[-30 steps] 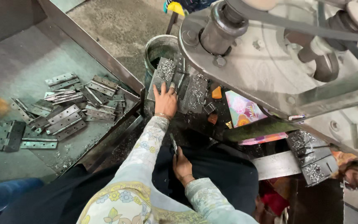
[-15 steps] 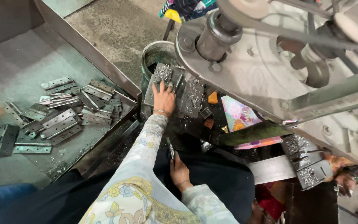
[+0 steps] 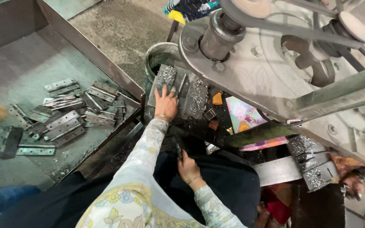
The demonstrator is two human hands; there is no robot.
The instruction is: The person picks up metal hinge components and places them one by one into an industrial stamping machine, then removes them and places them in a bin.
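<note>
Machinery dominates the upper right: large grey metal flywheel [image 3: 275, 63] with a belt running over its hub, overhanging the work area so the hands operate beneath its edge. Left of it, a wide grey sheet-metal tray [image 3: 17, 71] with raised walls, sloped floor, catching a loose heap of flat silvery steel hinge plates [image 3: 64, 114]; the walls keep the pile from spilling. Between tray and wheel, a round green-grey metal bucket [image 3: 159, 57], partly hidden. Dark, shaving-strewn tabletop [image 3: 216, 122] below the wheel carries a bright patterned pink-and-blue cloth [image 3: 241, 116] and small orange blocks.

Left hand [image 3: 165, 103], arm extended in a floral sleeve, lies flat with fingers spread on an upright stack of grey metal plates [image 3: 165, 78] leaning by the bucket; grip open, pressing rather than closing, seemingly to steady the stack. Right hand [image 3: 187, 164], close to the lap, grip closed around a slim dark metal tool [image 3: 177, 145] held pointing up toward the tabletop, near at hand.
</note>
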